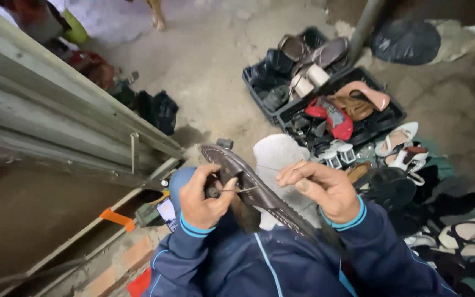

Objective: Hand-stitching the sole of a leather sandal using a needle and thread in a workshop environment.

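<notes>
Nearby, crate (383, 118) of shoes (333, 118) sits beyond sandal (257, 190), both hands gripping.

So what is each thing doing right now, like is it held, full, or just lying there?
Left hand: closed on an awl, tip against the sole.
Right hand: fingers pinched on a thin thread, pulled taut.
Brown shoe: sole up, propped on the lap between both hands.
Black crates: open, full of mixed shoes.
Red shoe: lying in a crate.
</notes>
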